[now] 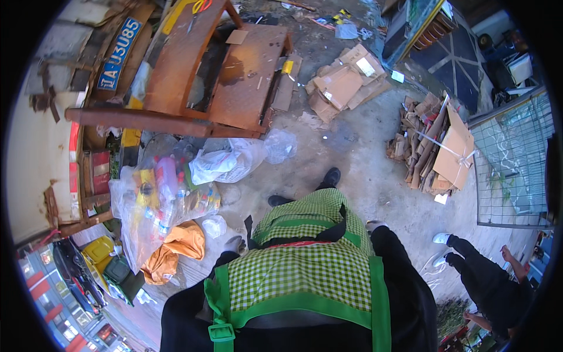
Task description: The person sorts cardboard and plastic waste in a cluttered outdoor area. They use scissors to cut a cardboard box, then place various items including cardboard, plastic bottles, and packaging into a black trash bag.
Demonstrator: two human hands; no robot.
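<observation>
Neither of my hands shows. A green-and-white checked apron (299, 280) with plain green straps fills the lower middle of the view. Dark clothing (410, 293) shows on both sides of it. A green buckle (221, 332) hangs at its lower left. Beyond the apron, a black shoe (332, 176) rests on the concrete. To the left lies a clear plastic bag (132, 226) full of plastic bottles, with an orange cloth or sack (186, 239) against it. A white plastic bag (220, 164) lies just behind.
A worn wooden desk (249, 64) stands at the far left. Flattened cardboard (340, 85) lies beyond the apron, and a tied cardboard bundle (454, 149) sits at the right. Wire mesh panels (510, 158) stand beside it. Another person (489, 278) in dark clothes is at the lower right.
</observation>
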